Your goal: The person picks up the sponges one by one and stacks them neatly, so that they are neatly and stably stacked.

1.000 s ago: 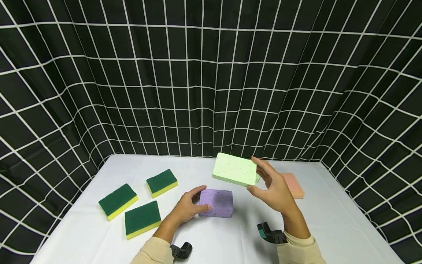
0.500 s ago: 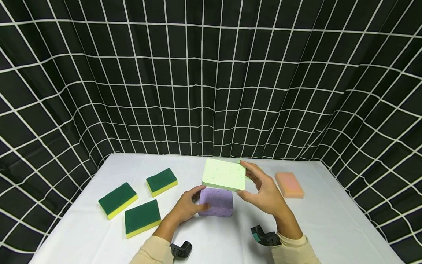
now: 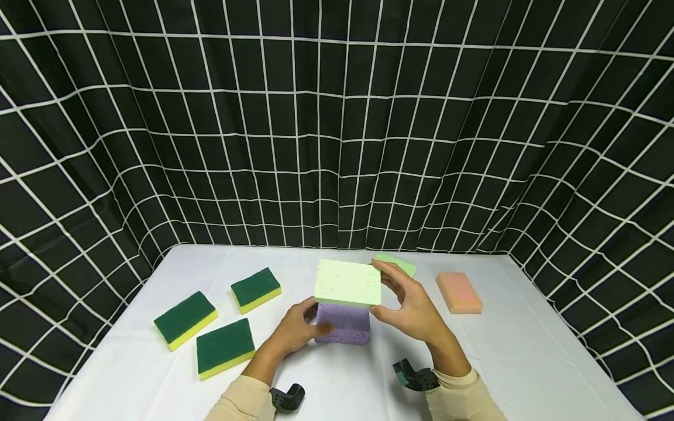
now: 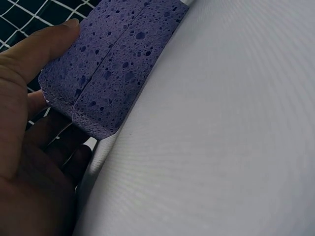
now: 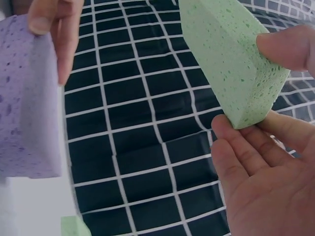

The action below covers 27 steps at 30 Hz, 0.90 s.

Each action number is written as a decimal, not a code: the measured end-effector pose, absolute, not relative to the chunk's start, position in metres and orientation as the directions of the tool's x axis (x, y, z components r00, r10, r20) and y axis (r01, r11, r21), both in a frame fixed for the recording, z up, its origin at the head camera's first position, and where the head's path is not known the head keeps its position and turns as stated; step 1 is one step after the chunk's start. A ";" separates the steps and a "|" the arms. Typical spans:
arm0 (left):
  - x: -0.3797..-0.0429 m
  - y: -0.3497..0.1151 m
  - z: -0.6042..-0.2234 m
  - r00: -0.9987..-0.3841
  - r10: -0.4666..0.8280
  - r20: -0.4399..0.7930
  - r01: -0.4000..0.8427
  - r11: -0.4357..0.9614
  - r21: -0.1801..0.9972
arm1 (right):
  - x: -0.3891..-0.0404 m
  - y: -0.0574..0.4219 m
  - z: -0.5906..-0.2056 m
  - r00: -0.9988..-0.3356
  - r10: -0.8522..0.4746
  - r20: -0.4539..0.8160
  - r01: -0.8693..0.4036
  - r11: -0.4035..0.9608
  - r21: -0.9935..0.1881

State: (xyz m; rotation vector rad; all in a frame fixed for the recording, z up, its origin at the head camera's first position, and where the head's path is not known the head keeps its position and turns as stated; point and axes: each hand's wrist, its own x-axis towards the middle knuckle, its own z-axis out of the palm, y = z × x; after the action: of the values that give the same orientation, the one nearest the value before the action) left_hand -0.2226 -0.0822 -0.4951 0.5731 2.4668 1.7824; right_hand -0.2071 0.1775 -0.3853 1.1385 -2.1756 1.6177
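Observation:
Two purple sponges (image 4: 115,64) lie stacked on the table, a seam showing between them in the left wrist view. My left hand (image 3: 295,330) grips the stack at its left end, thumb on the near side and fingers around the far side. My right hand (image 3: 408,304) pinches a light green sponge (image 3: 347,282) by its right end, thumb in front and fingers behind. This green sponge is raised over the purple stack and covers the back of its top in the head view. In the right wrist view, the green sponge (image 5: 231,59) is tilted, apart from the purple ones.
Another green sponge (image 3: 398,263) lies behind my right hand, partly hidden. An orange sponge (image 3: 459,292) is at the right. Several green-and-yellow scouring sponges (image 3: 226,345) lie at the left on the white-covered table (image 3: 526,362). A black gridded curtain (image 3: 337,128) encloses the back and sides.
My right hand has carried the green sponge leftward and lower, over the purple stack. The second green sponge and more of the orange one have come into sight. My left hand stays put.

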 end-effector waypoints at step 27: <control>-0.211 -0.080 -0.473 -0.927 0.333 0.174 0.254 0.216 0.943 | -0.232 0.176 -0.436 -0.757 -0.482 0.442 -0.570 0.156 -0.807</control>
State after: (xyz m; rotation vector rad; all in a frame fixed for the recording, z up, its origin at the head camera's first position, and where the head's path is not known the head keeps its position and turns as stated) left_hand -0.2110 -0.0802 -0.4730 0.5798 2.3980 1.8375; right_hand -0.2315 0.1764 -0.4364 1.0609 -2.3259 1.6838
